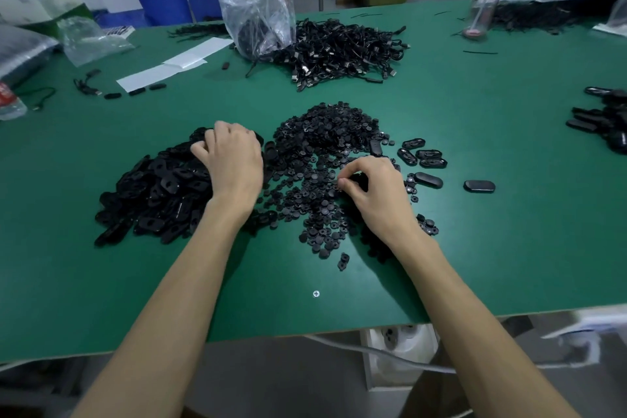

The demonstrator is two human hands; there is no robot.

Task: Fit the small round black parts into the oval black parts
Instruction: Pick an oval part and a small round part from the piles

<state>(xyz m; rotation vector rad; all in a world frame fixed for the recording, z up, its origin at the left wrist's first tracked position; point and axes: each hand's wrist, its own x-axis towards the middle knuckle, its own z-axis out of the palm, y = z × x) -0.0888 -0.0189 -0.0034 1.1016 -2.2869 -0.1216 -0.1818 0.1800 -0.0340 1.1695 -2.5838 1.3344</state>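
A heap of oval black parts [159, 190] lies on the green table [492, 248] at the left. My left hand [230, 159] rests on top of that heap with curled fingers digging into it; what it holds is hidden. A wide pile of small round black parts [325, 146] spreads in the middle. My right hand [376, 190] sits at the pile's right side, its thumb and fingers pinching a black part [358, 178]. Several oval parts [424, 154] lie to the right, two more apart [479, 186].
A mound of black cables [342, 51] and a clear plastic bag [258, 17] stand at the back. Another group of oval parts [604, 122] lies at the right edge. White sheets [176, 63], a bottle [481, 3] and more bags sit around the far edges. A screw head [316, 293] shows near the front.
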